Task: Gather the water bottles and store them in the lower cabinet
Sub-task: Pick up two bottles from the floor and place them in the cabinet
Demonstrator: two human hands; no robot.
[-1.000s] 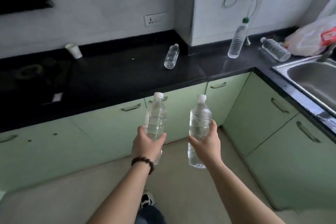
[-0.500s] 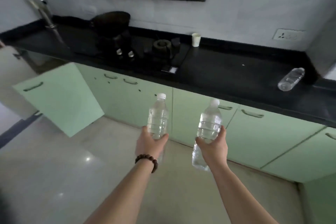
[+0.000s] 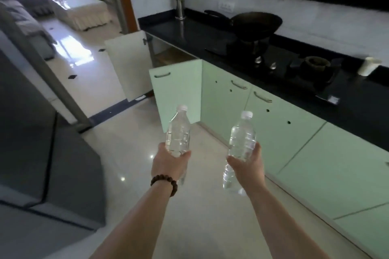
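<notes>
My left hand (image 3: 168,164) grips a clear water bottle (image 3: 178,132) with a white cap, held upright in front of me. My right hand (image 3: 248,166) grips a second clear water bottle (image 3: 241,143), tilted slightly, its base showing below my palm. Both are held above the floor. Beyond them the lower cabinet (image 3: 174,54) at the counter's far left end stands open, with its green door (image 3: 176,90) and a pale door (image 3: 128,65) swung out. Its inside is dark and mostly hidden.
A black countertop (image 3: 357,111) runs along the right with a wok (image 3: 254,25) on a stove and a white cup (image 3: 368,66). Closed green cabinet doors (image 3: 284,128) line its front. A grey appliance (image 3: 52,164) stands at the left. Glossy floor lies ahead.
The view has swung further left along the counter, bringing the open cabinet nearer and centred. Both hands still hold their bottles in the same pose.
</notes>
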